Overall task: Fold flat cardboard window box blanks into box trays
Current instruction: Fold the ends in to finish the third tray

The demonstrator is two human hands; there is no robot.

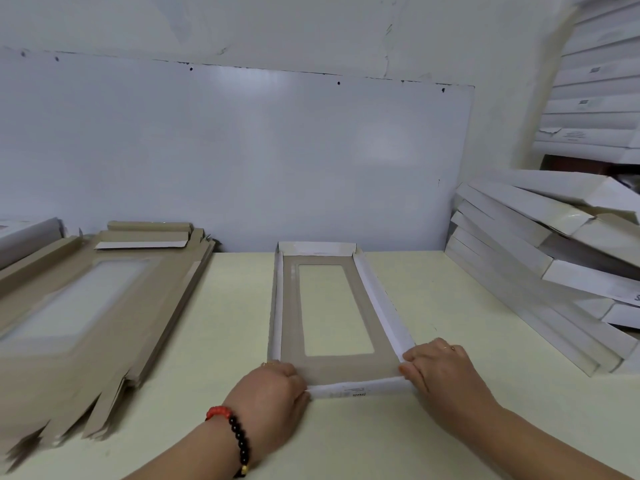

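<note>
Two hands are on the job, both at the near end of the tray (325, 367) in the middle of the table (433, 427). My left hand (273, 393) has its fingers curled round the near-left corner of the tray, and my right hand (440, 367) pinches the near-right corner; between them runs the near end wall (360, 389), a white strip that looks half rolled over rather than locked down. I judge that to be the step in hand: tucking this last wall into place.

The rest of this tray looks nearly done. Its two long walls stand up on either side of the clear window (332, 310), and the far end wall (318, 249) is already raised, with small corner tabs showing at each end. So three sides up, the fourth being closed, as far as I can tell from here.

Left of the tray, well apart from it, lies a stack of flat blanks (83, 306), brown side up, windows showing; it looks thick, so plenty of folding is left. Right of the tray, finished white boxes (536, 244) lean in an untidy pile, and more sit stacked higher up behind them (595, 98). Beyond the tray, a pale board (242, 150) leans against the wall.

On my left wrist, nearer me than the tray, sits a bracelet (235, 434) of red and black beads.
</note>
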